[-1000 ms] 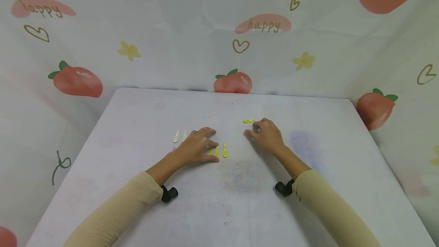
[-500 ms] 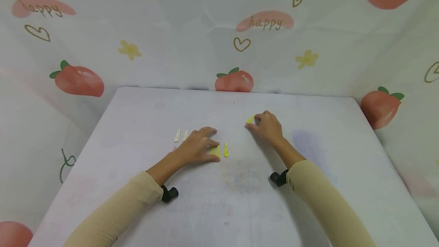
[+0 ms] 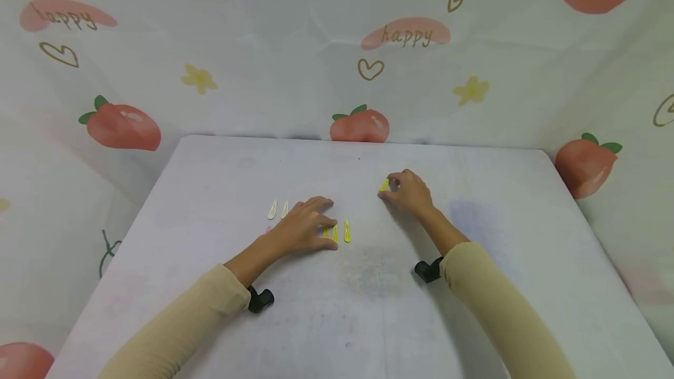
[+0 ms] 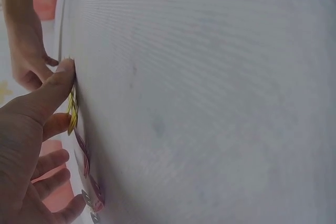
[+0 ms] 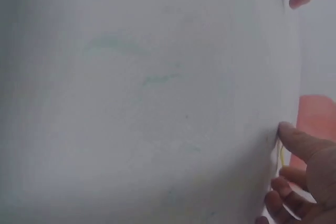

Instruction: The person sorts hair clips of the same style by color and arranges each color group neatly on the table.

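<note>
My right hand (image 3: 411,193) pinches a yellow snap hair clip (image 3: 384,185) between thumb and index finger, just at the tabletop. In the right wrist view only a thin yellow edge of that hair clip (image 5: 282,156) shows between the fingers. My left hand (image 3: 302,226) rests low over the table with its fingers spread. Two yellow hair clips (image 3: 334,233) lie between its thumb and index finger, partly covered. Another yellow hair clip (image 3: 347,231) lies just right of the thumb. The left wrist view shows pink hair clips (image 4: 96,196) beneath the left hand.
Two white hair clips (image 3: 272,209) lie left of the left hand, the second beside its knuckles. A white-covered table (image 3: 368,320) spreads around both hands. Behind it hangs a cloth backdrop (image 3: 295,75) with printed peaches. Black wrist cameras (image 3: 260,299) sit near both sleeves.
The right hand has taken hold of the far yellow hair clip, which has turned from lying sideways to pointing more away from me. The left hand has stayed in place.
</note>
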The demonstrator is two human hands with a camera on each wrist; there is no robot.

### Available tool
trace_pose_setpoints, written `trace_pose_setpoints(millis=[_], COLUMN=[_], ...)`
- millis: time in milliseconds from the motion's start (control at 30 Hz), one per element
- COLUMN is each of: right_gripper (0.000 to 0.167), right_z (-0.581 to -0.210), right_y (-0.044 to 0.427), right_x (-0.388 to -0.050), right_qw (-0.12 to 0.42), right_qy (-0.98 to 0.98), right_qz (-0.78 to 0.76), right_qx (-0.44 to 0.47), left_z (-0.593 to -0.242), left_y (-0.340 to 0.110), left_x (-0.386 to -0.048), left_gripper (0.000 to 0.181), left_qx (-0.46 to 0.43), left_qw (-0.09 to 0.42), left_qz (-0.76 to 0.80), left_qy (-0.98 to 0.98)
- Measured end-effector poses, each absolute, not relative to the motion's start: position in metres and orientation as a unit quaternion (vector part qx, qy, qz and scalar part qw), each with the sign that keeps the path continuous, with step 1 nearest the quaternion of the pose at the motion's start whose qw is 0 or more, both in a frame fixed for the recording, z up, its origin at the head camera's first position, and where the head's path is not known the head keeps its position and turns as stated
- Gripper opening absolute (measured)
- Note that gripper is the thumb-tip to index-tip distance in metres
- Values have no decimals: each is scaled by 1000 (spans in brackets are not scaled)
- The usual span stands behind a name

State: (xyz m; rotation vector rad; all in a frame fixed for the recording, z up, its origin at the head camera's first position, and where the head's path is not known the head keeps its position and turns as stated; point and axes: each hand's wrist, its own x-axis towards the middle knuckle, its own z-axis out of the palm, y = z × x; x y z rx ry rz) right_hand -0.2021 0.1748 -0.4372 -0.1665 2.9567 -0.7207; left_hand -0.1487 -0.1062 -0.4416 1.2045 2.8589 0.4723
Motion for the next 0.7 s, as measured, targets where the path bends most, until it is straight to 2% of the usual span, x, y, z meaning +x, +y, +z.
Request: trace_pose_setpoints(millis=[233,533,700], right_gripper=[49,49,50], right_z=[-438,-438,-440], right_y=[171,157,153], right_x=[-181,-146,-138], right_qw=[42,40,51], right_qy=[956,929,927], right_qz=[-202,-229,-237], right_qx=[-210,-288,-286], left_z=[-440,-440,-440], left_y=[-107,-107,-106], left_x=[-149,-152,-154], left_gripper=[55,55,56], left_qx=[379,381,381], left_qw=[10,8,9], left_qz=[143,136,135], left_qy=[914,915,914])
